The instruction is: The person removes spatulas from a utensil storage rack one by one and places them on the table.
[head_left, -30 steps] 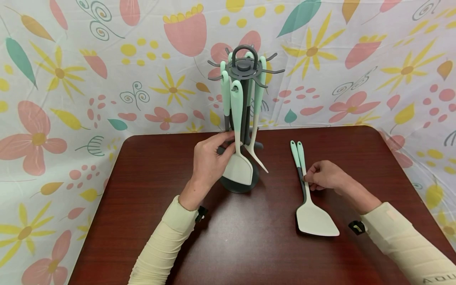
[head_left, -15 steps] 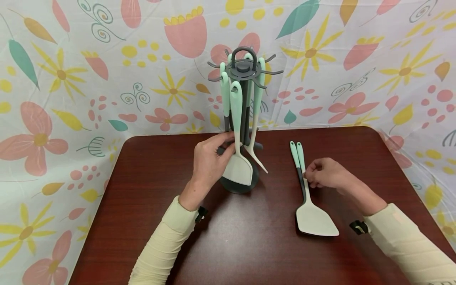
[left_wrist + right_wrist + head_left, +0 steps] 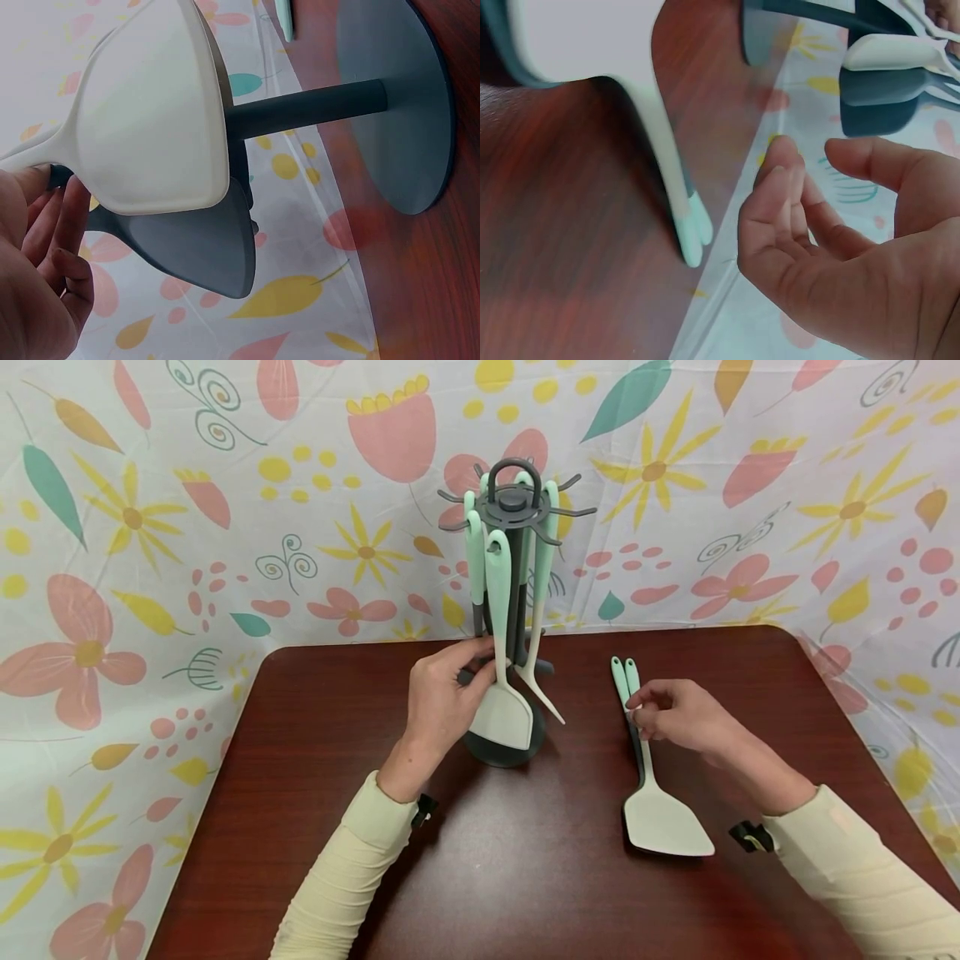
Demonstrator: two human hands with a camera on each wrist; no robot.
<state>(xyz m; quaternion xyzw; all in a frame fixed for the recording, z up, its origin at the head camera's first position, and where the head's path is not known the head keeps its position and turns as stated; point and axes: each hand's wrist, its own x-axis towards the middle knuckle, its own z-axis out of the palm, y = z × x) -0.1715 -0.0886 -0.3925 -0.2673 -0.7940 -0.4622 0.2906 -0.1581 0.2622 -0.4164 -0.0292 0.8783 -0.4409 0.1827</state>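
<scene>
**Stiff, light and smooth: how we would take hold**

Starting from the left, we see the left grip clamped on the neck of the hung white turner, thumb along the neck and fingers reaching behind it. That turner hangs by its mint handle from the dark rack, which stands near the middle of the desk's far edge. We judge it light, with a stiff shaft and a blade that may flex a little; nothing looks fragile. The smooth handle could slip or swing, so we would steady the neck and lift close below the hook.

Further right, between the rack and the desk's right edge, the lying white turner rests on top of a dark turner, handles towards the far edge. Stacked so, they would probably slide apart; we would take one mint handle alone, or pinch both shafts together.

Over those handles is the right grip, thumb and fingers apart with nothing between them.
</scene>
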